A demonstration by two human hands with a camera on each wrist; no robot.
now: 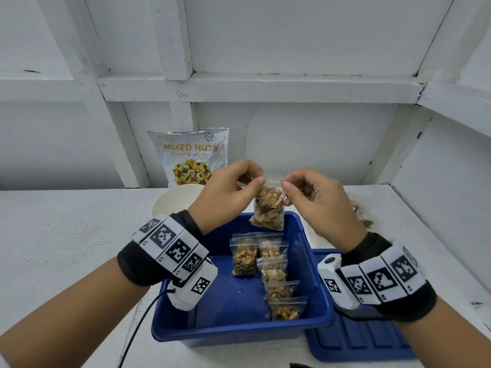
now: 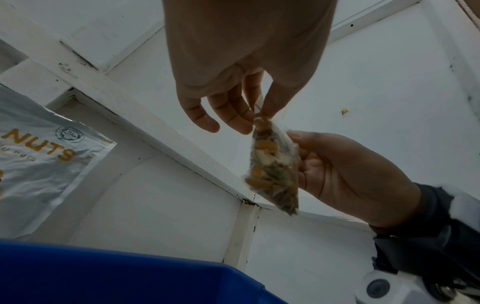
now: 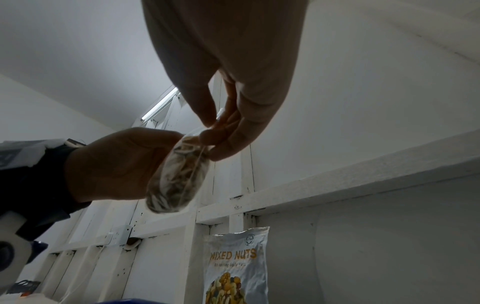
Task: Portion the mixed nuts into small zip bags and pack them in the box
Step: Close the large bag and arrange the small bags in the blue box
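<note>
White-painted worktop under panelled walls; my open blue plastic box holds five filled bags along its right side, its left floor bare. Above its far rim, my left hand and right hand pinch the top corners of a small clear zip bag of mixed nuts.

White panelled wall with crossbeams rises behind a white table.

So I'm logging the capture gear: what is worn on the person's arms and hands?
Both hands are bare, left hand and right hand. Each wrist has a black band carrying white blocks printed with black square markers, plus a white camera housing. A thin black cable trails from the left unit.
</note>
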